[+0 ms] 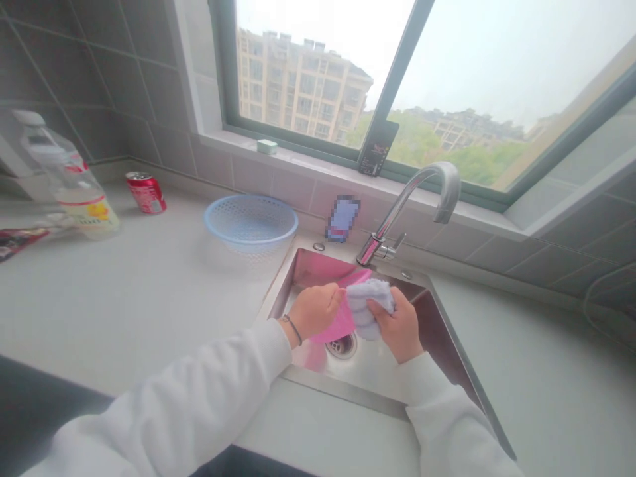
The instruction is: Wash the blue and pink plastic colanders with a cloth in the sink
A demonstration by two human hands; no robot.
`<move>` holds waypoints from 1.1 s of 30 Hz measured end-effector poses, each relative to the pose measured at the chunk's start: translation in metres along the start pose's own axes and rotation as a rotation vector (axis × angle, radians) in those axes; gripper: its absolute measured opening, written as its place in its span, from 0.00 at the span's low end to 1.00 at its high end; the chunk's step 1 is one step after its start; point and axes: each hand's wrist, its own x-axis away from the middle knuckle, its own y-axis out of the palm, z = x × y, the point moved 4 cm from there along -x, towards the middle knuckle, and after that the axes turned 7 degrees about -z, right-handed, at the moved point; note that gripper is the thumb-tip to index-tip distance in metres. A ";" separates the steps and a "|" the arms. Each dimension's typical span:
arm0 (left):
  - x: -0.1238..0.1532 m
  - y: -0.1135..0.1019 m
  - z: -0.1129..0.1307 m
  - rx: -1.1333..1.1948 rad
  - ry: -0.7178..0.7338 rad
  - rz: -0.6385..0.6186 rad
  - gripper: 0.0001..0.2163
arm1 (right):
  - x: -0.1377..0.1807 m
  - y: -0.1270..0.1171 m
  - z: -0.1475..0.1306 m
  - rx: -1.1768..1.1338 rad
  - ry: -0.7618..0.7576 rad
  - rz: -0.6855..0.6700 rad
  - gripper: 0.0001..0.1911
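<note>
Both of my hands are over the steel sink (pixel 437 334), just above its drain (pixel 342 344). My left hand (pixel 314 310) is closed on the edge of a flat pink board-like thing (pixel 342 319) held upright in the sink. My right hand (pixel 396 326) is closed round a bunched pale lavender cloth (pixel 366 303) that presses against the pink thing's face. The curved chrome tap (pixel 415 199) arches over the sink behind my hands; no water shows from it.
A light blue perforated basket (pixel 251 222) stands left of the sink on the white counter (pixel 129 291). Farther left are a red can (pixel 146 191) on its side and a clear bottle (pixel 69 179). A green soap-like bar (pixel 267 146) sits on the window sill.
</note>
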 end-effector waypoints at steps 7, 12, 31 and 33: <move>0.004 -0.001 0.009 0.021 0.078 -0.062 0.22 | -0.008 -0.036 0.039 0.072 0.166 0.265 0.18; 0.000 0.001 0.001 0.007 0.038 -0.023 0.22 | 0.004 0.002 0.000 0.022 -0.042 -0.024 0.17; -0.001 0.000 0.000 0.071 0.061 -0.015 0.17 | 0.003 -0.008 0.010 -0.022 -0.039 0.016 0.17; 0.000 0.000 0.001 0.084 0.055 -0.025 0.16 | -0.002 -0.018 0.026 -0.052 0.049 0.121 0.18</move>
